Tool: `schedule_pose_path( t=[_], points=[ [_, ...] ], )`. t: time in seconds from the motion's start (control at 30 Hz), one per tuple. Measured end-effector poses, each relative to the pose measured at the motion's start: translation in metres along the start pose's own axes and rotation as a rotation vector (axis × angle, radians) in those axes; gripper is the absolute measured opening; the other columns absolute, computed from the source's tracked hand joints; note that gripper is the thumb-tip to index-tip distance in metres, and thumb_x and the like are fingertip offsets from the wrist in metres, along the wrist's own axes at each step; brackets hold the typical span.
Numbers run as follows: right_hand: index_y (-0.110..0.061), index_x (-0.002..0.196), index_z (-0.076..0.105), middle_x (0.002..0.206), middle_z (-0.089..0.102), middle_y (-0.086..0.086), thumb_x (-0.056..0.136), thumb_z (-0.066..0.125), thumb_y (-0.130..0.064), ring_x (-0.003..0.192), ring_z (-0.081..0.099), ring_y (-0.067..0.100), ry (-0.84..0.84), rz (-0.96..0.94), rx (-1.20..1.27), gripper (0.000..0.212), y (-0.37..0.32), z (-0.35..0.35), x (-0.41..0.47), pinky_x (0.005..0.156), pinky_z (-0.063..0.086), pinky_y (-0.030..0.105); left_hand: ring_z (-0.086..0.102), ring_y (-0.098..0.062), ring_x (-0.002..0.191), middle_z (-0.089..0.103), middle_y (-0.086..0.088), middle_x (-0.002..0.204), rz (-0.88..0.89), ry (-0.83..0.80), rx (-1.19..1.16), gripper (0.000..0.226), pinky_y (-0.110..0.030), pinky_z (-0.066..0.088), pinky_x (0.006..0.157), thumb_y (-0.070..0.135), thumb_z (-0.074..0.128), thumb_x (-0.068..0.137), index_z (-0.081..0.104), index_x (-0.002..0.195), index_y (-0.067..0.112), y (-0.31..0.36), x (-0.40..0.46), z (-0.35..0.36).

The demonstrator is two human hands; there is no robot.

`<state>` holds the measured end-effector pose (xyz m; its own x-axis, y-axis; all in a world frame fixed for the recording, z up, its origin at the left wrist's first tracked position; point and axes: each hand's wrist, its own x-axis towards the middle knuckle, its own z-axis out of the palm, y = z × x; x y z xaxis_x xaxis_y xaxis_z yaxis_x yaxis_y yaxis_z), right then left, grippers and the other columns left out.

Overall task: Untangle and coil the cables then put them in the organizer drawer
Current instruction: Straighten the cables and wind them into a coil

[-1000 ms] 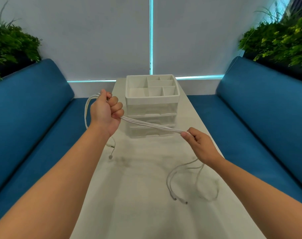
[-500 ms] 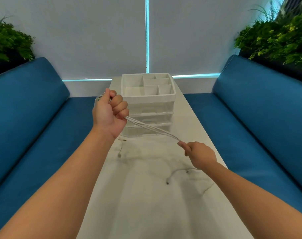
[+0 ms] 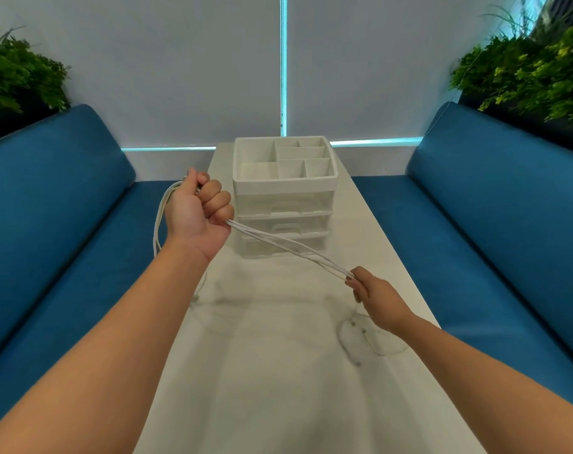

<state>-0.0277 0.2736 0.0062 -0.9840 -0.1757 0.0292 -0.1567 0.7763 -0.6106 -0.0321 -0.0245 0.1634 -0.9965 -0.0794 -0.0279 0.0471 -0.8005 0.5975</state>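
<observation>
**White cables stretched between two hands in front of the drawer organizer**

The white plastic desktop organizer (image 3: 284, 194) stands at the far end of the long white table (image 3: 278, 388). Its open top tray is split into several compartments, and nothing can be seen lying in any of them. Below the tray sit translucent drawers stacked one over another; all look pushed in, and their contents cannot be made out through the fronts.

Deep blue cushioned benches (image 3: 49, 208) run along both sides of the table, with green leafy plants (image 3: 534, 70) behind the backrests at the upper corners. A pale wall with a thin turquoise light strip (image 3: 283, 60) closes the far end. Nothing lies between the hands and the organizer except the cables themselves, which cross in front of the lower drawers.

The bundle of thin white cables (image 3: 288, 245) runs as several near-parallel strands, taut, from upper left down to lower right. The left hand (image 3: 196, 214) is raised just left of the organizer with its fingers curled into a fist round the bundle; a loop of cable arcs out behind it and hangs down past the wrist. The right hand (image 3: 375, 296), lower and nearer the table, pinches the other end of the stretched span between thumb and fingertips. Beneath that hand, loose cable ends with small plugs lie blurred on the tabletop.
</observation>
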Motion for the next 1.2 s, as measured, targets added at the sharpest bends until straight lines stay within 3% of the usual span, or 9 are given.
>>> schedule_pose_path(
  t=[0.17,0.33,0.47,0.57,0.67,0.77,0.87,1.03,1.2],
  points=[
    [-0.024,0.095,0.041,0.072,0.058,0.000,0.103,0.021,-0.046,0.064,0.054,0.023,0.002,-0.008,-0.373,0.030,-0.003,0.004,-0.005,0.060,0.042,0.035,0.016,-0.007,0.040,0.022,0.009,0.048,0.012,0.010,0.040,0.044,-0.019,0.012,0.037,0.033,0.030,0.106,0.042,0.066,0.021,0.002,-0.001,0.004],
    [-0.017,0.111,0.051,0.108,0.053,0.005,0.104,0.017,-0.041,0.114,0.044,0.029,-0.327,-0.015,-0.701,0.042,-0.009,0.009,-0.001,0.108,0.021,0.045,0.017,-0.005,0.038,0.023,0.009,0.047,-0.014,-0.046,0.139,0.041,-0.018,0.013,0.036,0.033,0.029,0.107,0.039,0.069,0.021,-0.024,-0.009,0.029],
    [-0.028,0.138,0.044,0.141,0.042,0.007,0.098,0.044,-0.043,0.135,0.029,0.031,-0.418,0.006,-0.608,0.043,-0.031,-0.010,0.011,0.115,0.013,0.046,0.017,-0.005,0.038,0.023,0.009,0.048,-0.022,-0.069,0.145,0.042,-0.018,0.015,0.035,0.035,0.028,0.107,0.040,0.070,0.020,-0.030,-0.008,0.036],
    [-0.028,0.149,0.027,0.152,0.034,0.004,0.085,0.066,-0.032,0.140,0.029,0.028,-0.475,-0.011,-0.438,0.075,-0.072,-0.041,0.017,0.114,0.022,0.042,0.017,-0.006,0.040,0.023,0.008,0.050,-0.006,-0.074,0.154,0.041,-0.018,0.016,0.035,0.036,0.028,0.107,0.040,0.072,0.020,-0.029,-0.005,0.038],
    [-0.024,0.146,0.031,0.145,0.043,-0.001,0.081,0.069,-0.019,0.132,0.041,0.017,-0.495,-0.082,0.044,0.076,-0.130,-0.073,0.020,0.107,0.037,0.033,0.018,-0.006,0.041,0.024,0.007,0.051,-0.012,-0.093,0.154,0.039,-0.019,0.018,0.037,0.035,0.029,0.107,0.041,0.073,0.020,-0.034,-0.007,0.041],
    [-0.020,0.123,0.050,0.105,0.060,-0.006,0.079,0.071,-0.019,0.096,0.057,0.007,-0.382,-0.164,0.298,0.048,-0.178,-0.078,0.022,0.081,0.046,0.023,0.022,-0.008,0.043,0.026,0.005,0.052,-0.021,-0.121,0.135,0.038,-0.020,0.025,0.040,0.035,0.032,0.106,0.044,0.076,0.017,-0.044,-0.011,0.046],
    [-0.010,0.113,0.052,0.084,0.061,0.003,0.078,0.067,-0.016,0.074,0.059,0.016,-0.326,-0.173,0.430,0.038,-0.197,-0.063,0.024,0.074,0.052,0.033,0.036,-0.012,0.050,0.035,0.001,0.056,-0.023,-0.102,0.123,0.038,-0.024,0.042,0.052,0.035,0.034,0.106,0.047,0.077,0.014,-0.048,-0.013,0.045],
    [-0.016,0.106,0.055,0.070,0.053,-0.005,0.098,0.048,-0.041,0.061,0.051,0.009,-0.247,-0.235,0.282,0.027,-0.184,-0.054,0.015,0.065,0.046,0.027,0.064,-0.016,0.071,0.061,-0.003,0.069,0.003,-0.108,0.177,0.038,-0.034,0.054,0.088,0.033,0.033,0.106,0.052,0.080,0.013,-0.035,-0.014,0.032],
    [-0.013,0.078,0.052,0.065,0.044,-0.005,0.102,0.037,-0.037,0.057,0.042,0.003,-0.207,-0.307,0.294,0.037,-0.158,-0.051,0.009,0.061,0.041,0.018,0.071,-0.017,0.101,0.076,-0.004,0.094,0.053,-0.073,0.255,0.040,-0.032,0.046,0.097,0.037,0.026,0.107,0.051,0.084,0.017,-0.019,-0.008,0.023]
  ],
)
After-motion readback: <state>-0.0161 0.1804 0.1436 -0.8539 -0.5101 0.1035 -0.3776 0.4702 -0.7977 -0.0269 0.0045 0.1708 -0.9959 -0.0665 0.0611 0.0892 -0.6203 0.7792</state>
